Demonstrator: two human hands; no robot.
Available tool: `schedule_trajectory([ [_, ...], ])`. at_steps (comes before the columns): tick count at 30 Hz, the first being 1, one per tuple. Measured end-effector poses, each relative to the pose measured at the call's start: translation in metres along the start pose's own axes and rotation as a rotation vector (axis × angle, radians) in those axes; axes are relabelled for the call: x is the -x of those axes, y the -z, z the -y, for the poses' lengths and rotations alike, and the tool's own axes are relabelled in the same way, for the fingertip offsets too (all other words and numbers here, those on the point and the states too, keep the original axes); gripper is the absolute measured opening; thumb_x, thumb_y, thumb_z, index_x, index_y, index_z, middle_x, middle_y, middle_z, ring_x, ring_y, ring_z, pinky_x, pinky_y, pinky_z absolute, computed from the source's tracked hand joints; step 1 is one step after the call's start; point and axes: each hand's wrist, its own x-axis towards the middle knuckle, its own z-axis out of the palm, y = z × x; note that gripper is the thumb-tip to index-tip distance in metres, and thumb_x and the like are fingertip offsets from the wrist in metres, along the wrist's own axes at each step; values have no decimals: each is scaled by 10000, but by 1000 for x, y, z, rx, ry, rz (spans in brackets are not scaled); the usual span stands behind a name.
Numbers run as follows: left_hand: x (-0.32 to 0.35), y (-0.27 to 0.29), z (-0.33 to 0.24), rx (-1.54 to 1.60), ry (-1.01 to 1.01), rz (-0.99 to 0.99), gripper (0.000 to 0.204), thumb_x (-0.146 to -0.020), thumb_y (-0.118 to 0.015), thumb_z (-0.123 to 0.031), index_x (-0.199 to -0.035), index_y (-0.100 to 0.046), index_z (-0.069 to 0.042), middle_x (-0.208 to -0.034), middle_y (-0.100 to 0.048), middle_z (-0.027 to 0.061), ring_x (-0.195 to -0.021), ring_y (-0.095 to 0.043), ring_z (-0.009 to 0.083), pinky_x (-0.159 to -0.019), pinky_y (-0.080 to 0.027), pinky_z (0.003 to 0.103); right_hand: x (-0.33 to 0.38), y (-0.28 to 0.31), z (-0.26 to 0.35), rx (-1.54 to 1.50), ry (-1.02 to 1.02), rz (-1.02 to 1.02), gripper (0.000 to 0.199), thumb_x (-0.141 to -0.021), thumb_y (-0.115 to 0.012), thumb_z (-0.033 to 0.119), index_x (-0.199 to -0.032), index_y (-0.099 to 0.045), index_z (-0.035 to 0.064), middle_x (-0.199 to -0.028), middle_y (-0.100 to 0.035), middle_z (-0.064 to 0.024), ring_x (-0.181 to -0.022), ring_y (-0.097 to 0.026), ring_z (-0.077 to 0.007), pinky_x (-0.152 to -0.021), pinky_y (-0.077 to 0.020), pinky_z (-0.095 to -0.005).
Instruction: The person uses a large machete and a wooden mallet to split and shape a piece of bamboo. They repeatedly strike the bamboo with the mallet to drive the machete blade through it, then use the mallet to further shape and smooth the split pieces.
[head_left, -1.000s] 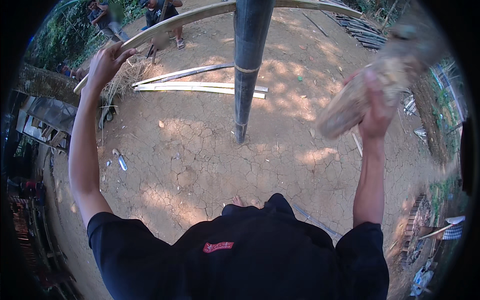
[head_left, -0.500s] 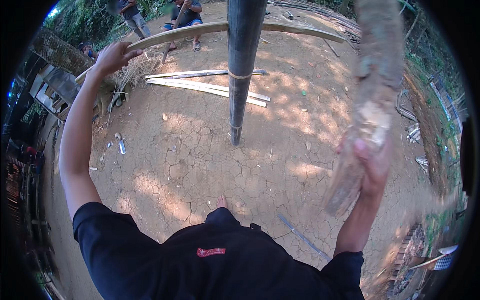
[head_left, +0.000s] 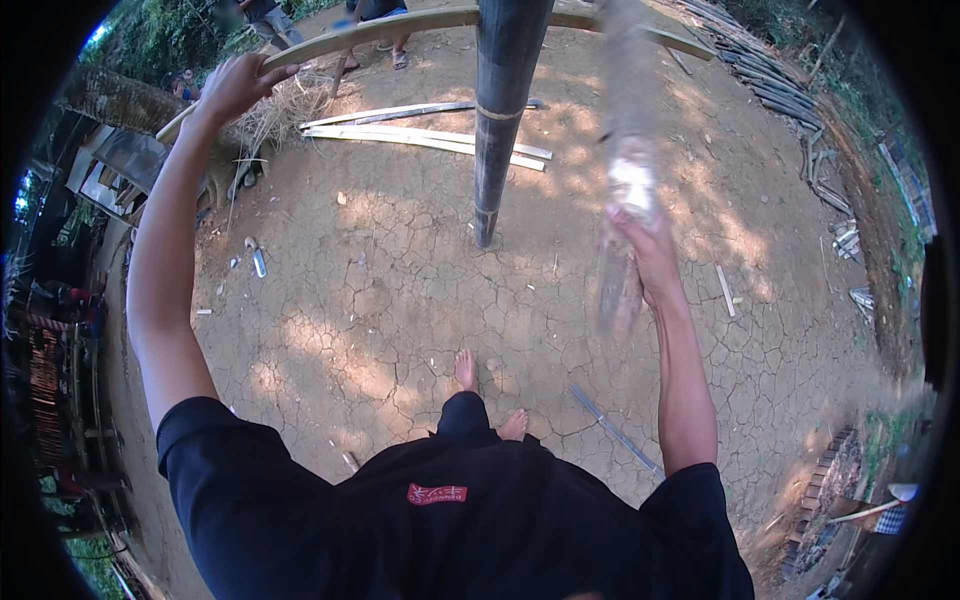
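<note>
My left hand (head_left: pixel 240 90) grips the left end of a long, pale bamboo strip (head_left: pixel 390 32). That strip runs across the upper part of the view and meets a dark upright pole (head_left: pixel 497 100); whether it goes behind or through the pole I cannot tell. In my right hand (head_left: pixel 645 250) is a thick wooden log (head_left: pixel 627 120), its bark-covered end pointing up and away and blurred by motion. The log is right of the pole, overlapping the strip's right part in view. My right fingers are wrapped round its narrower lower part.
Split bamboo strips (head_left: pixel 430 137) lie on the cracked earth beyond the pole. A knife (head_left: pixel 257 258) lies at left, a thin dark strip (head_left: pixel 615 430) near my feet. Two people (head_left: pixel 380 12) are at the far left. Poles (head_left: pixel 765 75) are piled at far right.
My right hand and the log have swung left, closer to the pole. My left hand still holds the strip. The view has shifted, and both my feet now show.
</note>
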Motion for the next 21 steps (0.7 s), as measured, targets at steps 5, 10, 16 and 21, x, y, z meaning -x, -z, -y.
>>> schedule_trajectory([
  [5, 14, 6, -5, 121, 61, 72, 815, -919, -366, -794, -758, -737, -85, -618, -674, 51, -567, -667, 200, -625, -517, 407, 34, -19, -12, 105, -15, -55, 445, -924, -672, 303, -1220, -482, 29, -818, -653, -129, -621, -679, -222, -566, -593, -364],
  [10, -5, 12, 0, 56, 89, 107, 790, -940, -369, -765, -811, -743, -82, -665, -687, 62, -623, -677, 203, -667, -526, 402, 19, -27, -4, 225, 7, -130, 529, -910, -715, 303, -1261, -440, 18, -812, -636, -128, -626, -676, -195, -563, -597, -358],
  [16, -13, 26, 25, -72, -165, -67, 728, -937, -451, -725, -862, -692, -41, -704, -674, 112, -664, -683, 291, -678, -529, 441, -20, -41, 1, 256, 71, -175, 498, -910, -721, 305, -1226, -481, 3, -803, -625, -99, -623, -658, -179, -565, -579, -330],
  [21, -10, 29, 37, -146, -83, 22, 655, -938, -538, -652, -764, -633, -28, -654, -622, 132, -593, -625, 280, -626, -492, 451, -5, -57, 1, 457, 471, -322, 543, -908, -703, 317, -1273, -469, -11, -928, -636, -135, -704, -676, -198, -609, -596, -344],
])
